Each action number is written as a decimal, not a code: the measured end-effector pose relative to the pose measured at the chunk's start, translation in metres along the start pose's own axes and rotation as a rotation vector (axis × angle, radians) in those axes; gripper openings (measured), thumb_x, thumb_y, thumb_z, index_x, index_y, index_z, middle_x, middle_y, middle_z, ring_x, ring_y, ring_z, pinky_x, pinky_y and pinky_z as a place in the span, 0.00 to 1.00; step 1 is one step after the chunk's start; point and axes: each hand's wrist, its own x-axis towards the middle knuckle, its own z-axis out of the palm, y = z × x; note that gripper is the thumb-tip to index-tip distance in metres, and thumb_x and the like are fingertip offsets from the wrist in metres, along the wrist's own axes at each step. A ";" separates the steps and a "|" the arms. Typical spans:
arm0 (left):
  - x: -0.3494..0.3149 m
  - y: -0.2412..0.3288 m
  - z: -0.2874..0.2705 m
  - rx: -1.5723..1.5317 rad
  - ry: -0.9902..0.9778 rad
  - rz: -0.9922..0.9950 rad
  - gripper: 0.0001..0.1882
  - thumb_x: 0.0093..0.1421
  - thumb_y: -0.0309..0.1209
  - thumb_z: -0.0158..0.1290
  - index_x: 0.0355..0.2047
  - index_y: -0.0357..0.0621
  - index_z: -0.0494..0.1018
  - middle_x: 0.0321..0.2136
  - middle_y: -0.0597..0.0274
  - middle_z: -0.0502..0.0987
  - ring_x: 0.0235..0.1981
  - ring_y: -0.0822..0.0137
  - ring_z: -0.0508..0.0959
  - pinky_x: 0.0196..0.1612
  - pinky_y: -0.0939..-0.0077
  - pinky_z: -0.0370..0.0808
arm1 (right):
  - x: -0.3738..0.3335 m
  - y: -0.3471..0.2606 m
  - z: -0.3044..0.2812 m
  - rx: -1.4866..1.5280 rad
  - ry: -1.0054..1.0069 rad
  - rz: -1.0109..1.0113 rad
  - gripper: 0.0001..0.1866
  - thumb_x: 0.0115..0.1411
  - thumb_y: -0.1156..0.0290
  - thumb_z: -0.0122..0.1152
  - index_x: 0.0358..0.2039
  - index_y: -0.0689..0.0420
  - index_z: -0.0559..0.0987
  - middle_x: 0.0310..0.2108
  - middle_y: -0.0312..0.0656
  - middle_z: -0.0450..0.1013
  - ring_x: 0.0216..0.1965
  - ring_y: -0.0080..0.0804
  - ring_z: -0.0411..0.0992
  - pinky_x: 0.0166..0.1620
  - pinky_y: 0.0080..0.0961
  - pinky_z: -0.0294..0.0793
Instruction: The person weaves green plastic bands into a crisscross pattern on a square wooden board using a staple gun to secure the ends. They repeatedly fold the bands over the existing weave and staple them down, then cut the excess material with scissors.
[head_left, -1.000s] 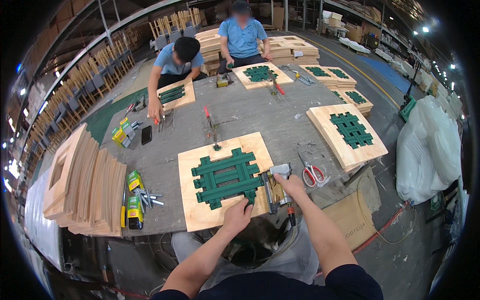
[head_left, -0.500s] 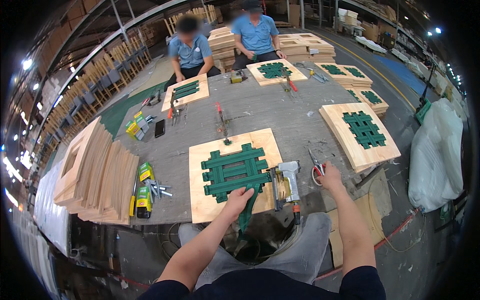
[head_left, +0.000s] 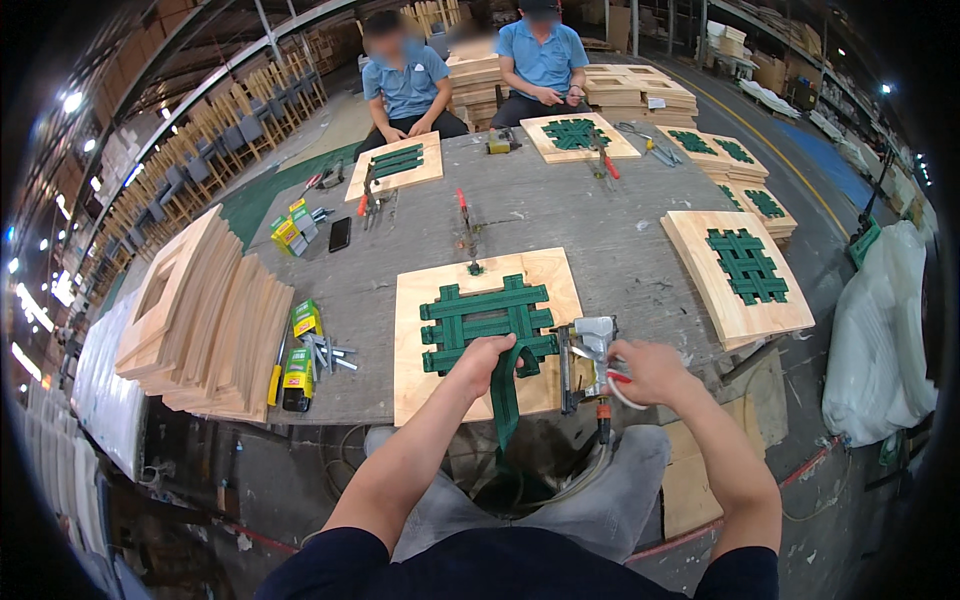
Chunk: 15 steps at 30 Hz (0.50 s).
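Observation:
In front of me lies a square wooden panel [head_left: 420, 290] with green webbing [head_left: 465, 327] woven across its opening. My left hand [head_left: 490, 362] is closed on a loose green webbing strap [head_left: 506, 400], whose tail hangs past the panel's near edge. My right hand [head_left: 650, 372] grips a pair of scissors [head_left: 622, 378] with red and white handles, their blades pointing left over the staple gun. That silver staple gun [head_left: 592, 335] rests at the panel's right edge, its hose running down toward my lap. A clamp [head_left: 468, 235] with a red handle stands at the panel's far edge.
Stacked wooden frames [head_left: 215, 320] stand on the left, beside staple boxes [head_left: 300, 350] and loose staple strips. A finished webbed panel [head_left: 690, 265] tops a pile on the right. Two people in blue shirts [head_left: 405, 82] sit across the table [head_left: 560, 225]. A phone [head_left: 340, 234] lies left of centre.
My right hand has lifted the scissors off the table and brought them left, over the staple gun. My left hand still holds the strap. The whole view has shifted slightly.

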 end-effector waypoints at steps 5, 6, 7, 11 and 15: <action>-0.005 -0.002 0.001 0.013 -0.015 0.026 0.16 0.74 0.39 0.49 0.41 0.36 0.78 0.28 0.58 0.80 0.27 0.67 0.78 0.33 0.71 0.77 | 0.034 -0.036 0.001 -0.242 -0.236 -0.094 0.38 0.56 0.31 0.63 0.51 0.52 0.76 0.41 0.53 0.79 0.44 0.53 0.80 0.46 0.48 0.78; -0.007 -0.004 -0.001 0.004 -0.017 0.030 0.17 0.74 0.39 0.49 0.41 0.36 0.78 0.27 0.58 0.80 0.27 0.67 0.78 0.33 0.71 0.77 | 0.040 -0.041 0.002 -0.274 -0.258 -0.117 0.38 0.56 0.32 0.64 0.51 0.53 0.76 0.41 0.53 0.79 0.44 0.53 0.80 0.46 0.48 0.78; -0.008 -0.004 -0.003 0.011 -0.022 0.035 0.16 0.74 0.38 0.50 0.43 0.35 0.77 0.28 0.58 0.80 0.28 0.67 0.79 0.32 0.71 0.77 | 0.047 -0.046 0.002 -0.290 -0.276 -0.140 0.38 0.56 0.32 0.64 0.51 0.53 0.75 0.40 0.53 0.79 0.44 0.52 0.80 0.46 0.48 0.78; -0.009 -0.007 -0.009 0.020 -0.022 0.035 0.16 0.73 0.37 0.50 0.46 0.34 0.76 0.29 0.58 0.80 0.29 0.67 0.80 0.31 0.71 0.79 | 0.065 -0.057 0.011 -0.319 -0.314 -0.197 0.36 0.56 0.34 0.64 0.50 0.54 0.75 0.39 0.52 0.80 0.44 0.53 0.80 0.46 0.48 0.79; -0.008 -0.007 -0.010 0.032 -0.031 0.022 0.15 0.73 0.36 0.50 0.45 0.34 0.76 0.29 0.58 0.80 0.29 0.67 0.80 0.31 0.71 0.79 | 0.077 -0.053 0.026 -0.301 -0.346 -0.209 0.35 0.56 0.36 0.65 0.48 0.55 0.74 0.36 0.52 0.80 0.41 0.54 0.81 0.44 0.49 0.79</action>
